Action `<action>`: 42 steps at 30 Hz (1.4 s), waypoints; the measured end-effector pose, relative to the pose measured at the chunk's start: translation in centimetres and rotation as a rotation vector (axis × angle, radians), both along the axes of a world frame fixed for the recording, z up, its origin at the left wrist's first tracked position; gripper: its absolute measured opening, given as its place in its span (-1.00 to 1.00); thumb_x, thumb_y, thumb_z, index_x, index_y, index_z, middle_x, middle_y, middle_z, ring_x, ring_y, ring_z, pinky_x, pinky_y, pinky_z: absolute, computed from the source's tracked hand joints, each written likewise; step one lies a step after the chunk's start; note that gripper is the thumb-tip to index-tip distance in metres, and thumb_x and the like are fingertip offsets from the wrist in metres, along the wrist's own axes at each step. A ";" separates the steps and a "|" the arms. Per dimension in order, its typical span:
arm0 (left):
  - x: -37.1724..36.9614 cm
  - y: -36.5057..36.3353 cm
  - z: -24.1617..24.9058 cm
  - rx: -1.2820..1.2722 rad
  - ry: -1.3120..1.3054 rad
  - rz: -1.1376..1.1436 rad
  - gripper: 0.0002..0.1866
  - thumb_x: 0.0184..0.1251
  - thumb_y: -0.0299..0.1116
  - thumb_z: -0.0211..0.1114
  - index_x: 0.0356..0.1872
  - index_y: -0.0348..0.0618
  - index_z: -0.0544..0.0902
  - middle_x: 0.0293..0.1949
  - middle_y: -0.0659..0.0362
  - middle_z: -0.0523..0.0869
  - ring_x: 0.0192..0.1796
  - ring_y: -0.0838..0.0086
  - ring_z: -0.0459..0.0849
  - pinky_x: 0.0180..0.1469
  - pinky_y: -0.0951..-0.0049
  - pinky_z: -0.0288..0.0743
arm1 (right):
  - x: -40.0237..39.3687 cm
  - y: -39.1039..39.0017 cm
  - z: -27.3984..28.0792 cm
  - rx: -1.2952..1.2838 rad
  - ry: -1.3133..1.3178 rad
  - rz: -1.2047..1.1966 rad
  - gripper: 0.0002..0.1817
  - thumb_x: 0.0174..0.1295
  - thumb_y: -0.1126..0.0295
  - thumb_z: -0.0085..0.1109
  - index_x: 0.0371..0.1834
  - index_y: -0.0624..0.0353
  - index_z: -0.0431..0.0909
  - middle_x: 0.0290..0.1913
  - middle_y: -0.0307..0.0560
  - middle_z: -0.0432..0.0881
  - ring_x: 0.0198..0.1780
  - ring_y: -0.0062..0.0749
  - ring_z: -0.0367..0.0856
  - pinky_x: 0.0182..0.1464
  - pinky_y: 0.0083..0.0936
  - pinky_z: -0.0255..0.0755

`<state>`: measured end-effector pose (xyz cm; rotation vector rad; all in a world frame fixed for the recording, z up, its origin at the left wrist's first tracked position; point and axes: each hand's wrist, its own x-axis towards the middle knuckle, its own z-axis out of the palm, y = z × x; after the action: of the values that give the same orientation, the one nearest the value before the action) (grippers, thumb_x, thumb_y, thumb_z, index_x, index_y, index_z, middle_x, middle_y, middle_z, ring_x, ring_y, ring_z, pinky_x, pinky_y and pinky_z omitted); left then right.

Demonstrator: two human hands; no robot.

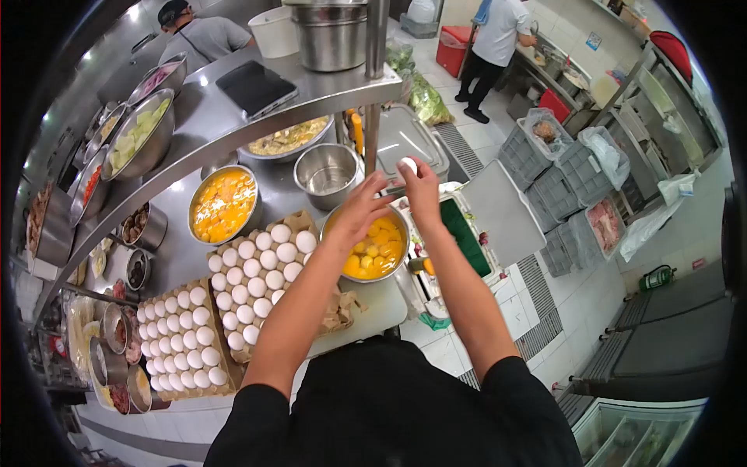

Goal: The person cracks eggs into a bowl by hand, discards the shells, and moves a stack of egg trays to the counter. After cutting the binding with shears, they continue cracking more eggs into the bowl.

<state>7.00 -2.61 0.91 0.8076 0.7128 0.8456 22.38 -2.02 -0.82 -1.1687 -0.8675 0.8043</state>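
My right hand (421, 191) is closed on a white egg (408, 164), pinched at the fingertips and raised beyond the far rim of a steel bowl. That bowl (404, 261) holds many cracked yolks and whites. Over its left side my left hand (362, 210) reaches out, fingers apart and holding nothing. Close on the left are two cardboard trays of white eggs, one nearer (264, 268) and one further left (183, 338). Another steel bowl of cracked eggs (224, 204) stands behind the trays. A metal pot (327, 175) sits just beyond my left hand.
A steel shelf (311, 101) on a post (373, 117) overhangs the counter, carrying a dark tablet (257, 86) and food bowls (140, 136). Right of my bowl are a green-bottomed container (463, 233) and grey crates (564, 171). Two people (498, 47) (206, 35) work further off.
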 end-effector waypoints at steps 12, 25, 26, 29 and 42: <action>-5.4 1.5 0.2 0.507 0.492 0.056 -0.45 0.38 -0.36 0.31 0.39 -0.05 0.47 0.25 0.14 0.59 -0.05 0.54 0.68 -0.01 0.51 0.57 | -2.7 0.1 1.3 -0.249 0.297 0.342 -0.62 0.45 0.22 0.15 0.24 0.10 0.45 -0.32 -0.24 0.57 -0.50 -0.57 0.52 -0.50 -0.61 0.42; -6.9 0.5 -0.8 0.923 0.729 -0.114 -0.48 0.15 -0.55 0.33 0.21 -0.14 0.63 -0.08 0.16 0.69 -0.22 0.54 0.69 -0.12 0.56 0.58 | -1.7 -4.2 2.8 -0.351 -0.638 0.606 -0.51 0.35 0.13 0.28 0.22 0.21 0.60 -0.42 -0.22 0.64 -0.52 -0.63 0.54 -0.47 -0.61 0.49; -6.3 0.1 -0.6 1.035 0.654 -0.078 -0.47 0.13 -0.55 0.34 0.22 -0.12 0.62 -0.03 0.12 0.67 -0.22 0.51 0.68 -0.11 0.53 0.59 | -1.7 -4.2 2.0 -0.295 -0.523 0.553 -0.53 0.32 0.15 0.31 0.19 0.22 0.61 -0.46 -0.18 0.63 -0.52 -0.62 0.56 -0.47 -0.59 0.49; -7.1 -0.9 2.2 1.037 0.631 -0.102 -0.42 0.15 -0.62 0.33 0.27 -0.10 0.59 0.17 0.12 0.57 -0.11 0.51 0.65 0.01 0.49 0.59 | -0.4 -4.5 1.8 -0.258 -0.328 0.476 -0.59 0.37 0.26 0.23 0.23 0.17 0.56 -0.46 -0.24 0.57 -0.51 -0.62 0.53 -0.46 -0.60 0.48; -17.6 -1.2 1.2 1.016 1.366 -0.247 -0.51 -0.01 -0.23 0.50 0.04 -0.02 0.74 -0.13 -0.01 0.78 -0.07 0.11 0.73 0.04 0.24 0.57 | -11.4 -9.9 1.3 0.203 -1.156 0.665 -0.52 0.14 0.25 0.36 0.14 0.17 0.59 0.01 0.05 0.64 -0.08 -0.04 0.66 -0.06 -0.21 0.57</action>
<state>-10.62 -3.82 2.13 2.4295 1.3137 0.2631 10.96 -11.87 0.43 -1.1250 -2.3176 0.4673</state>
